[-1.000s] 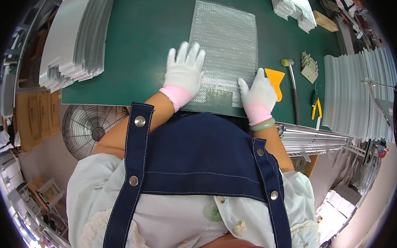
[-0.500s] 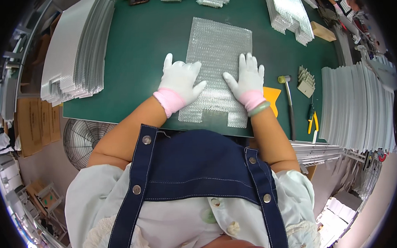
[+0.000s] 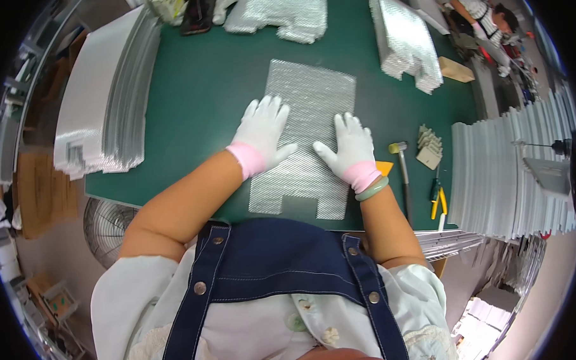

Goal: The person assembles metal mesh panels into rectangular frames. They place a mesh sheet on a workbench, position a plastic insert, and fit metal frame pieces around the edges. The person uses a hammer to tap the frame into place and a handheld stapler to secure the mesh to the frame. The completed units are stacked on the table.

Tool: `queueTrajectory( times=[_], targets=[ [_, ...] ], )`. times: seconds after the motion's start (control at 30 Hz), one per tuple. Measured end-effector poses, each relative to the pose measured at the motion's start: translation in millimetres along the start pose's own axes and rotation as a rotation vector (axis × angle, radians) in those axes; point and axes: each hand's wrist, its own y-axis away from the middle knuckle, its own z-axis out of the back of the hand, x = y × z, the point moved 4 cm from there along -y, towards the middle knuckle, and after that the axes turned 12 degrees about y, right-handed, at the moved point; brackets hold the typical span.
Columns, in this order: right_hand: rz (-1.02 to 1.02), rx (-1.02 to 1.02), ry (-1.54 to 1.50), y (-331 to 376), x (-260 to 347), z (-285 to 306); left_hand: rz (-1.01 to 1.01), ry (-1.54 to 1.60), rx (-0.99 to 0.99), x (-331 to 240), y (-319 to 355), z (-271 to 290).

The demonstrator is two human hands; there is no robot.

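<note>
A silvery, finely textured sheet [image 3: 313,84] with a notch in its near edge lies flat on the green table, close to my body. My left hand [image 3: 263,127], in a white glove with a pink cuff, rests on the sheet's left side, fingers stretched out and pointing away from me. On its right side lies my right hand [image 3: 349,143], gloved the same way, palm down with fingers extended and thumb spread. Neither hand grips anything. An orange-yellow flat piece [image 3: 384,168] shows partly beside my right cuff.
Stacks of similar sheets stand at left [image 3: 101,91], far middle [image 3: 282,12] and far right [image 3: 403,36]. A mallet [image 3: 402,169], grey-beige parts [image 3: 429,148] and yellow-handled pliers [image 3: 438,197] lie at right, beside a tall panel stack [image 3: 491,173]. Another person [image 3: 485,17] works beyond.
The view has tilted, so the table and sheet sit lower in the picture. The fingers of my left hand have straightened out. Both hands remain on the sheet.
</note>
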Motion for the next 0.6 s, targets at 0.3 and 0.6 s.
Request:
queueTrajectory(
  times=[0.3, 0.6],
  targets=[
    [-0.457, -0.559, -0.389, -177, -176, 82, -0.016, -0.046, 0.035, -3, -5, 3],
    [-0.487, -0.155, 0.281, -223, -169, 134, 0.026, 0.001, 0.036, 0, -1, 3]
  ],
)
